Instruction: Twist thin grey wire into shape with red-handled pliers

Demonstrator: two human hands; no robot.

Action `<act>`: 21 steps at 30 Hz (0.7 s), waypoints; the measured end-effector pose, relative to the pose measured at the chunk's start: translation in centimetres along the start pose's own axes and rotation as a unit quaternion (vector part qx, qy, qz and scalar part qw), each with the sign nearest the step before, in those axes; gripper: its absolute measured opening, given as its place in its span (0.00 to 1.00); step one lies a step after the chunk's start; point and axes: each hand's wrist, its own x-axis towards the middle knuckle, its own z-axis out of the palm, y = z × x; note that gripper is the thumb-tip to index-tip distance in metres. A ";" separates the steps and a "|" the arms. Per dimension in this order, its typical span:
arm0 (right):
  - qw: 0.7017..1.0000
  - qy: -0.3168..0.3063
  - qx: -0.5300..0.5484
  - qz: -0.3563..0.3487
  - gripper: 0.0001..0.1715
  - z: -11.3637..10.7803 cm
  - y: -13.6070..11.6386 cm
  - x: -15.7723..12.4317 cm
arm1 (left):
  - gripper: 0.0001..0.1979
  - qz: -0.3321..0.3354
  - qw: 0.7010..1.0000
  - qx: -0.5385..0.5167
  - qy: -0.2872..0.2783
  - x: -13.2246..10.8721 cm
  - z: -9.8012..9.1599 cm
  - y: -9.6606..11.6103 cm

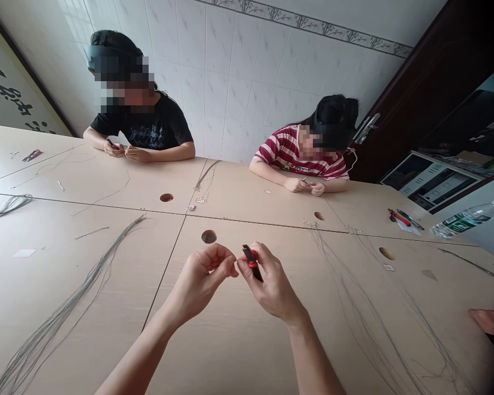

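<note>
My left hand [203, 277] is above the middle of the table [230, 340], thumb and forefinger pressed together in a pinch. Whatever lies between those fingertips is too small to make out. Close beside it, my right hand [274, 288] is closed around small pliers [253, 264] with red and black handles, their dark jaws pointing up and away from me. The right thumb and forefinger also come close to the left fingertips. To the left lies a bundle of thin grey wire-like strands [94, 271]; looser strands [368, 315] spread out on the right.
Two people sit across the table, one in a black shirt [158, 123], one in a striped shirt [278, 148], both with hands together. A water bottle [467, 219] and red-handled tools [399, 218] are at the right. Round holes [208, 236] pierce the tabletop. Someone's arm [492, 322] shows at the right edge.
</note>
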 end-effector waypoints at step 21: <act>0.999 -0.016 0.026 0.035 0.08 0.0 -0.3 -0.4 | 0.12 0.029 0.999 0.004 -0.024 -0.1 -0.3 -0.2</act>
